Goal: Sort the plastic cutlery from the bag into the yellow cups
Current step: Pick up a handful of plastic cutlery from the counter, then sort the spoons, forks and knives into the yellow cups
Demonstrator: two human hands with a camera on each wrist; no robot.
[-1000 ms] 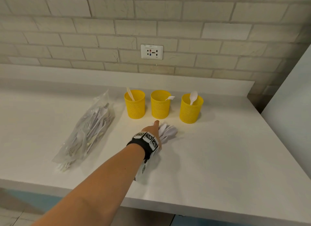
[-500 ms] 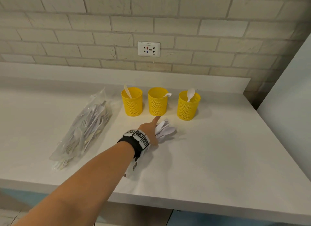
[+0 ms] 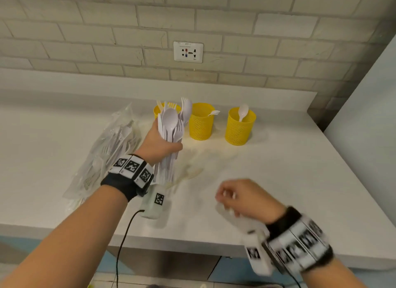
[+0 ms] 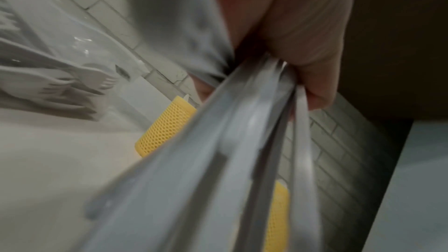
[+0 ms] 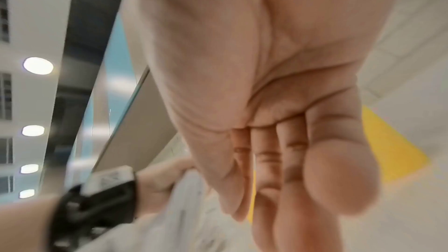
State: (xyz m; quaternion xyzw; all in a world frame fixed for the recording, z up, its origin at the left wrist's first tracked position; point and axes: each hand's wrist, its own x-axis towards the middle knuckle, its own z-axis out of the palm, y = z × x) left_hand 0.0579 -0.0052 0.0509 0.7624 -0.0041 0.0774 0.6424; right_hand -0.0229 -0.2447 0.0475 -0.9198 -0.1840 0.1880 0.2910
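Note:
My left hand point(image 3: 166, 143) grips a bundle of white plastic cutlery point(image 3: 171, 124) by the handles and holds it upright above the counter, in front of the left yellow cup point(image 3: 157, 113). That cup holds a knife, the middle cup point(image 3: 201, 124) a fork, and the right cup point(image 3: 239, 129) a spoon. The clear bag point(image 3: 107, 154) with more cutlery lies left of my hand. In the left wrist view the blurred handles point(image 4: 218, 160) run out from under my fingers point(image 4: 315, 55). My right hand point(image 3: 228, 198) hovers empty over the counter's front, blurred. Its palm point(image 5: 266, 64) shows nothing in it.
The white counter point(image 3: 278, 180) ends at a front edge near my wrists and at a raised ledge behind the cups. A brick wall with a socket point(image 3: 188, 51) stands behind. A white panel point(image 3: 364, 137) bounds the right side.
My left hand lay on the cutlery pile on the counter; now it has closed round the pile and raised it upright. My right hand has come into view.

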